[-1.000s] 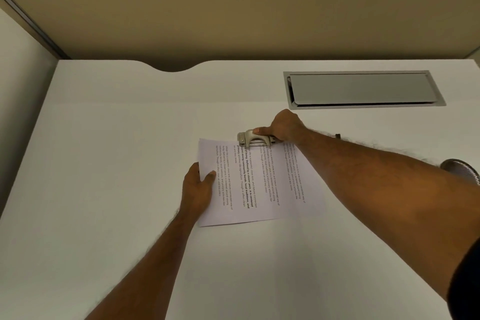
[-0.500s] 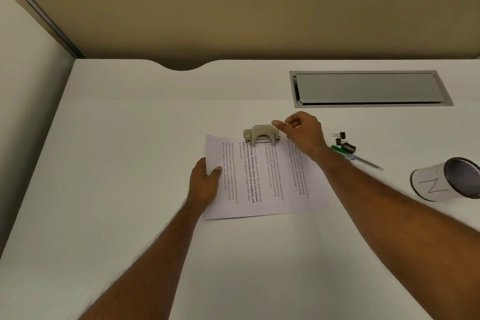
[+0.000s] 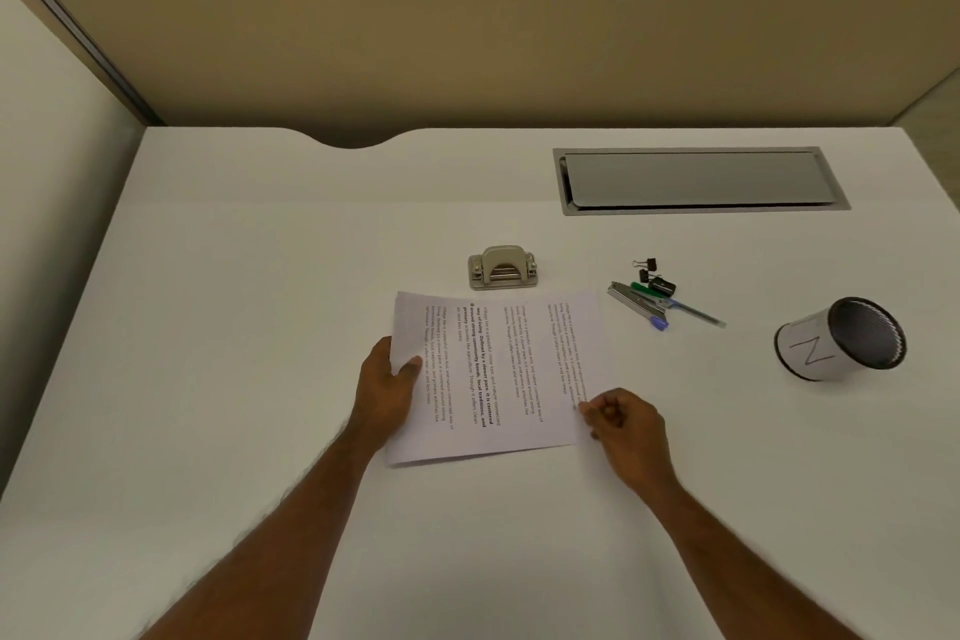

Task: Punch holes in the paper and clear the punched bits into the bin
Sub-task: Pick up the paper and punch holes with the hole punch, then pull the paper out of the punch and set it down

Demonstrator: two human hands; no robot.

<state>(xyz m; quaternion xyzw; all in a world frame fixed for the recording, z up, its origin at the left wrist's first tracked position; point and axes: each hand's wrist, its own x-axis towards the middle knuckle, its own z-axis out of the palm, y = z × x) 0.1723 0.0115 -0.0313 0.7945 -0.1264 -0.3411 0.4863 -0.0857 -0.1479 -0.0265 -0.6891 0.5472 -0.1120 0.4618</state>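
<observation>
Paper (image 3: 498,374) mid-frame on bench (image 3: 249,338), left hand (image 3: 387,392) fingers grasping its left edge, right hand (image 3: 626,424) fingers pinching its right edge, hole punch (image 3: 503,268) above, apart, mesh bin (image 3: 841,340) far right

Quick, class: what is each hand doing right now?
Left hand: holds the left edge of the paper, thumb on top.
Right hand: fingers curled, pinching the paper's right edge.
</observation>
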